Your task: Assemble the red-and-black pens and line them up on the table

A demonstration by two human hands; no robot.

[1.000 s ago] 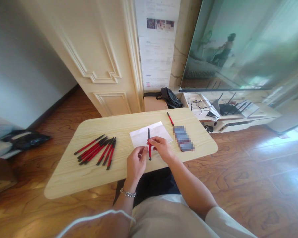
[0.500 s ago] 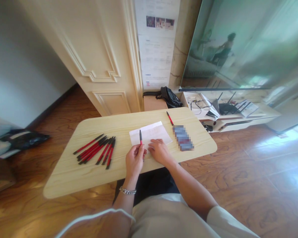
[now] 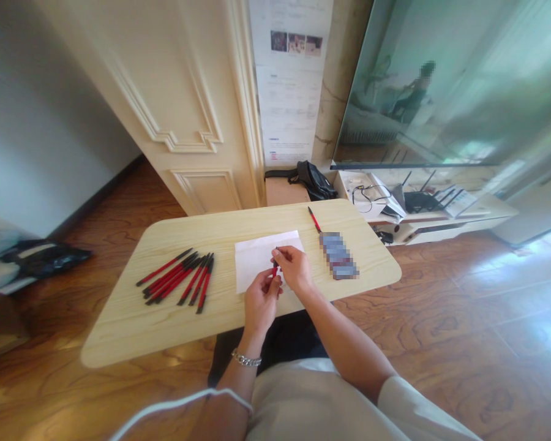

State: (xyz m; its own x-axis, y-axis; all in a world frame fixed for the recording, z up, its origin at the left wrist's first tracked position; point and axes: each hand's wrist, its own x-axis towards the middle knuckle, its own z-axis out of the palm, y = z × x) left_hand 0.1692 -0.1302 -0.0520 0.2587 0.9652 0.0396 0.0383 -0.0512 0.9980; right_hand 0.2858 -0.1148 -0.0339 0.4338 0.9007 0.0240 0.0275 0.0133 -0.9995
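Note:
Between my two hands stands a red and black pen, above the near edge of the white paper. My left hand is closed around its lower red part. The thumb and fingers of my right hand pinch the dark upper end. Most of the pen is hidden by my fingers. Several more pens of the same look lie in a loose row to the left of the paper. One single pen lies at the right, its lower end touching a blurred flat object.
The pale wooden table has rounded corners. Behind it are a black bag on a box and a low white cabinet with cables and a router. A white cable crosses my left forearm.
My right hand has risen from the paper and taken hold of the pen's upper end. My left hand has shifted right with the pen. The paper has turned and slid slightly left.

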